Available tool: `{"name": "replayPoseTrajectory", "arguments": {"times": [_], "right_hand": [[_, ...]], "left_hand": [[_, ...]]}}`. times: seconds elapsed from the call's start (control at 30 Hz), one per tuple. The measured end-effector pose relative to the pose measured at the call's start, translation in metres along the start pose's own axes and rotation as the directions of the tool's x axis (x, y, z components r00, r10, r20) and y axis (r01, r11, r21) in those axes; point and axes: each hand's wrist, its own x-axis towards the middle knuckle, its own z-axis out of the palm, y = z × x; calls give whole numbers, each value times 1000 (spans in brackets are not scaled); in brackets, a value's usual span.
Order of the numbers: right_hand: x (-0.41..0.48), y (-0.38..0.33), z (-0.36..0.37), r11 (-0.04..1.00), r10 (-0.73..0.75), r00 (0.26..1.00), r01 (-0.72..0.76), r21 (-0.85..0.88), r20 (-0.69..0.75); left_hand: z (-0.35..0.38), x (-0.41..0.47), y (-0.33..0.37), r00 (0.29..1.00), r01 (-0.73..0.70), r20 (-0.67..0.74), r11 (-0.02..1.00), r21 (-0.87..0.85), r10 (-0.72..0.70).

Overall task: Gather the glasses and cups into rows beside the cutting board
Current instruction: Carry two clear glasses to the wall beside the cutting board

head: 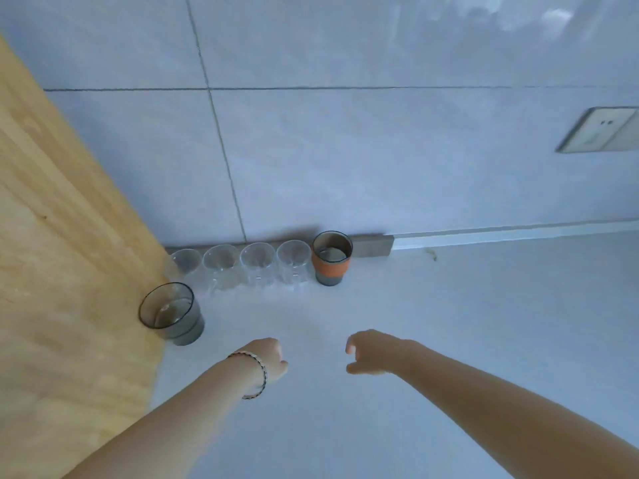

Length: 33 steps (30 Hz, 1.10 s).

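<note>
A large wooden cutting board (62, 257) leans along the left side. Several clear glasses (257, 266) stand in a row against the back wall, starting at the board's edge. A grey cup with an orange sleeve (331, 259) closes that row on the right. A smoky grey glass (171, 314) stands alone in front, touching the board's edge. My left hand (271, 359), with a bracelet on the wrist, hovers over the counter right of the grey glass, fingers curled and holding nothing. My right hand (373, 352) hovers beside it, fingers loosely apart, also holding nothing.
A white counter (449, 340) stretches to the right. The tiled wall (345, 150) rises behind the row, with a wall socket (601, 131) at the upper right. A grey strip (371, 246) runs along the wall base behind the orange-sleeved cup.
</note>
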Motion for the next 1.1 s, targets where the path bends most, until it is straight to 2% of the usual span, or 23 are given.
{"name": "replayPoseTrajectory", "arguments": {"times": [0.1,0.23,0.47,0.63,0.8,0.97,1.03,1.1], "right_hand": [[-48,96,1,990,140,989,-138,35,-56],[-126,228,7,937,320,943,-300,180,-94],[-264,442,36,805,536,834,-460,374,-128],[-347,561,66,690,670,732,-554,465,-122],[-398,652,78,581,775,618,-612,536,-134],[-405,725,61,471,862,470,-609,638,-188],[-396,745,50,434,883,433,-602,670,-182],[-384,764,39,430,884,432,-601,674,-178]], "left_hand": [[0,8,86,993,-121,23,990,78,119],[21,15,212,960,-275,-8,950,145,279],[85,2,453,902,-429,25,888,167,431],[122,-15,601,860,-506,38,839,203,509],[144,-14,707,821,-564,63,791,236,567],[160,16,779,797,-598,94,756,266,597],[164,31,799,788,-610,113,743,276,605],[167,48,823,776,-623,120,723,299,619]]}}
